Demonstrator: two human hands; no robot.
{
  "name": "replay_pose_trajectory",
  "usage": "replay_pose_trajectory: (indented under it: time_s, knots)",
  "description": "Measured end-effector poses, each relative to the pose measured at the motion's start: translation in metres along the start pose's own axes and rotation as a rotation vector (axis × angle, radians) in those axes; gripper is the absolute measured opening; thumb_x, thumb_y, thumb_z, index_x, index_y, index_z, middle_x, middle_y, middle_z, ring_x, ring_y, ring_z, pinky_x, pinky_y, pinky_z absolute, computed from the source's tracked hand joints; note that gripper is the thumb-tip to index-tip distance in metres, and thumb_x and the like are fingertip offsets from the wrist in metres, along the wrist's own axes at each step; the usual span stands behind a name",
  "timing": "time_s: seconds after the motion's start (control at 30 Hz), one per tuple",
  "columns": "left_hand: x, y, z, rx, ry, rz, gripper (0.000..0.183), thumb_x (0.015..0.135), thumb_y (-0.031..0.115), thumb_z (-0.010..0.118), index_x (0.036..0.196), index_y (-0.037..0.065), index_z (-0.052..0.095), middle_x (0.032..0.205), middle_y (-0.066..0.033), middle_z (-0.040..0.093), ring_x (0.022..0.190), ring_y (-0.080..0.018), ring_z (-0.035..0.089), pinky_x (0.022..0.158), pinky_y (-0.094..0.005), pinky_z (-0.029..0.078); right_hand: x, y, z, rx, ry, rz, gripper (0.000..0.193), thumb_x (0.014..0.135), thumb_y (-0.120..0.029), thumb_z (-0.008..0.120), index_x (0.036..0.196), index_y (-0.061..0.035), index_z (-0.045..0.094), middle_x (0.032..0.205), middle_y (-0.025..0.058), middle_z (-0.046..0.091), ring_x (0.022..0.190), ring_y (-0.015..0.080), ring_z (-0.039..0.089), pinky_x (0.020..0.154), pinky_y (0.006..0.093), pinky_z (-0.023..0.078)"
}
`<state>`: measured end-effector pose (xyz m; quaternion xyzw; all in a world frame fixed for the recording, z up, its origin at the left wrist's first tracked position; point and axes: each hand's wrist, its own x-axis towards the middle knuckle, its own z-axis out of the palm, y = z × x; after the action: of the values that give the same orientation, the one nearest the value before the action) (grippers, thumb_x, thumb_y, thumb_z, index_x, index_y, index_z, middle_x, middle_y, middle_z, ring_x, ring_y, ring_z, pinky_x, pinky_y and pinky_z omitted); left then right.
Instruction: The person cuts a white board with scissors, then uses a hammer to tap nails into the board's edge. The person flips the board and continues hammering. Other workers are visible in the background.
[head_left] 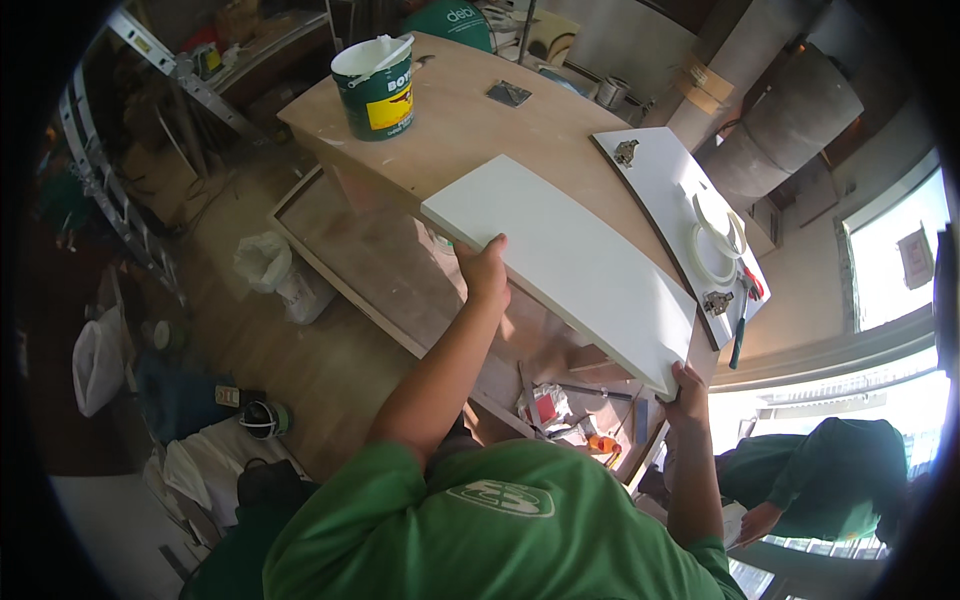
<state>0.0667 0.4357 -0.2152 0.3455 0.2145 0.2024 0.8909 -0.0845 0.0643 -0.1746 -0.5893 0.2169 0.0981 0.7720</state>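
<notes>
A long white panel is held in both my hands along its near edge, tilted over the front of a wooden worktable. My left hand grips it towards the left, thumb on the upper face and the other fingers hidden below. At the right corner my right hand is closed on the panel's end. Just beyond lies a second white board with a dark edge, bearing metal hinges, a coil of white edging strip and a red-and-blue hand tool.
A dark green paint bucket stands at the table's far left, near a small dark square. Below, a shelf juts out. Tools and an orange item lie near my body. Another person in green bends at the right. A ladder stands left.
</notes>
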Motion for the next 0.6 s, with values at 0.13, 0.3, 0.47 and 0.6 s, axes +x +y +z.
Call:
replay_pose_trajectory:
  time_s: [0.13, 0.3, 0.47, 0.6]
  knots:
    - [0.019, -0.001, 0.001, 0.059, -0.043, -0.1, 0.059, 0.088, -0.001, 0.068, 0.138, 0.001, 0.035, 0.137, -0.0184, 0.049, 0.128, -0.0288, 0.052, 0.109, -0.0419, 0.043, 0.012, -0.002, -0.005, -0.109, 0.067, 0.0, 0.033, 0.107, -0.027, 0.051, 0.123, 0.0001, 0.06, 0.094, 0.0083, 0.065, 0.076, 0.017, 0.063, 0.061, 0.0307, 0.05]
    - [0.011, 0.03, -0.004, 0.406, -0.178, -0.322, 0.051, 0.093, 0.015, 0.069, 0.132, 0.0, 0.039, 0.125, -0.0204, 0.057, 0.102, -0.0271, 0.068, 0.074, -0.04, 0.061, 0.02, 0.009, -0.005, -0.356, 0.283, -0.004, 0.027, 0.103, -0.028, 0.06, 0.102, -0.0013, 0.067, 0.073, 0.0042, 0.062, 0.054, 0.0134, 0.057, 0.045, 0.0282, 0.043]
    - [0.032, 0.039, -0.034, 0.626, -0.388, -0.466, 0.038, 0.101, 0.03, 0.06, 0.119, -0.003, 0.054, 0.091, -0.0186, 0.071, 0.074, -0.0287, 0.075, 0.058, -0.0371, 0.062, 0.025, 0.021, -0.002, -0.483, 0.434, -0.018, 0.029, 0.096, -0.029, 0.068, 0.1, 0.0005, 0.071, 0.073, 0.0035, 0.061, 0.057, 0.0127, 0.057, 0.048, 0.0283, 0.047]
    - [0.038, 0.035, -0.046, 0.637, -0.442, -0.53, 0.036, 0.105, 0.03, 0.055, 0.112, -0.005, 0.06, 0.087, -0.0196, 0.072, 0.076, -0.03, 0.076, 0.062, -0.0383, 0.063, 0.016, 0.024, 0.008, -0.548, 0.475, 0.03, 0.036, 0.094, -0.031, 0.071, 0.11, 0.0012, 0.072, 0.077, 0.0043, 0.063, 0.064, 0.0143, 0.061, 0.054, 0.0298, 0.053]
